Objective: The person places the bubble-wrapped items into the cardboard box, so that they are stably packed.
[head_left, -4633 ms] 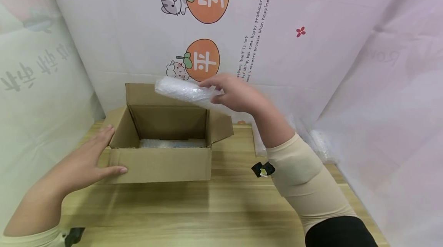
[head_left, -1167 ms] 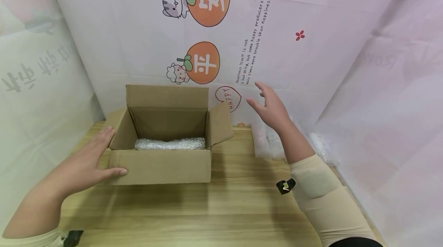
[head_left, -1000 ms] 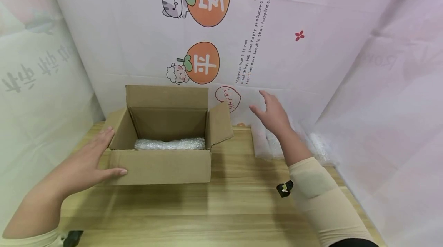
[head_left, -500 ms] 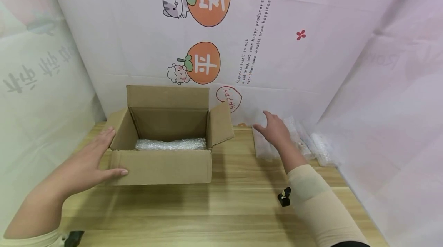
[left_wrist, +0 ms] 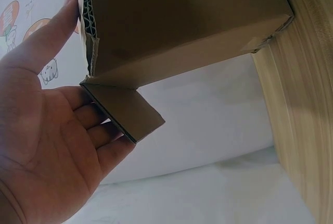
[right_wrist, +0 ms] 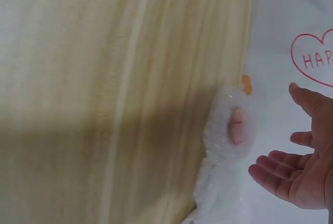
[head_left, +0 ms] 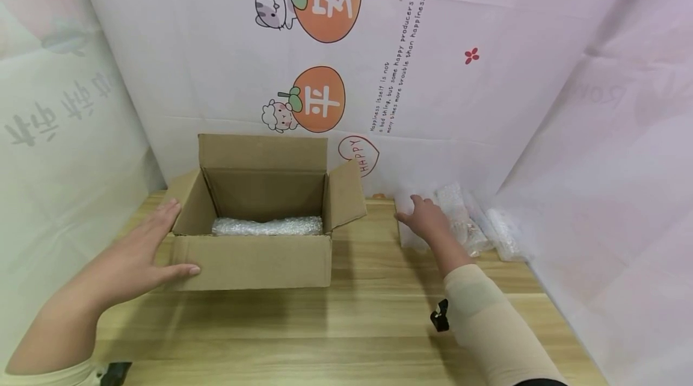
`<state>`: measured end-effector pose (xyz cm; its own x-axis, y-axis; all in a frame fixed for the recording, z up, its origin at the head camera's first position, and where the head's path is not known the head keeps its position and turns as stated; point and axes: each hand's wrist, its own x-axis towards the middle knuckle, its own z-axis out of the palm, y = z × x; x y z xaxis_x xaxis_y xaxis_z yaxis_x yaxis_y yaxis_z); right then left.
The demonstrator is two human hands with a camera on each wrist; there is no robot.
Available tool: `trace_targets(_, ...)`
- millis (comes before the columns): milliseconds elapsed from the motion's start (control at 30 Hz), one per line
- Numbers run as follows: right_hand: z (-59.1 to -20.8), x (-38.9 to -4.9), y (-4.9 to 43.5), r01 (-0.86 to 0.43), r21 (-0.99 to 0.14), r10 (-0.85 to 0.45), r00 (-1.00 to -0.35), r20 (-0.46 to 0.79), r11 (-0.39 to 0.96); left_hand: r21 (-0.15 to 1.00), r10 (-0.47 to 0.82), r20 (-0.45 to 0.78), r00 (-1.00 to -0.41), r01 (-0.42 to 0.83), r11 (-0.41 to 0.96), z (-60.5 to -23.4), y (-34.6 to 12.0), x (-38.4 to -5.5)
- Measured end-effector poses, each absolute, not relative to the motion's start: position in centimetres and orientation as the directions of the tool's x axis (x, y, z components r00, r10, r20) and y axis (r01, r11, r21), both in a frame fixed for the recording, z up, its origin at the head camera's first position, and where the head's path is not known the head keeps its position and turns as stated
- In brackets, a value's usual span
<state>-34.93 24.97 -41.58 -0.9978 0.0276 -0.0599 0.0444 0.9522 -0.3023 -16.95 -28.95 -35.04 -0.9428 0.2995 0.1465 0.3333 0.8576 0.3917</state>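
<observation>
An open cardboard box (head_left: 254,263) stands on the left of the table, flaps spread outward. A bubble-wrapped package (head_left: 265,226) lies inside, partly hidden by the front wall. My left hand (head_left: 127,257) rests at the box's left front corner, thumb along the front flap and fingers against the left side flap (left_wrist: 127,112). With fingers spread and nothing in it, my right hand (head_left: 428,220) hovers over another bubble-wrapped package (head_left: 408,238) near the back wall. In the right wrist view that bubble-wrapped package (right_wrist: 229,130) shows a pinkish end, a little apart from the fingers.
More bubble-wrapped packages, one by the right forearm (head_left: 453,202) and another farther right (head_left: 503,235), lie along the table's back right. White printed sheeting (head_left: 476,103) encloses the wooden table (head_left: 373,338) at the back and sides.
Earlier my right hand held a bubble-wrapped package above the box; that package now lies inside. The empty right hand has since moved right and down to the other packages. My left hand stays put.
</observation>
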Motion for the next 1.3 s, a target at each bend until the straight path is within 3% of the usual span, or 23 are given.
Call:
trace_targets(500,-43.3,-34.9,24.7,0.067,-0.210,0.043,-0.992,-0.117,0.975,0.389,0.309,0.160,-0.937,0.348,0.853,-35.1,-28.8,-16.9)
trace_targets(1300,-43.9,-35.0,24.8,0.025,-0.216,0.010,-0.998,-0.068,0.976,0.399,0.312,0.170,-0.935,0.355,0.845,-35.3,-29.0,-17.0)
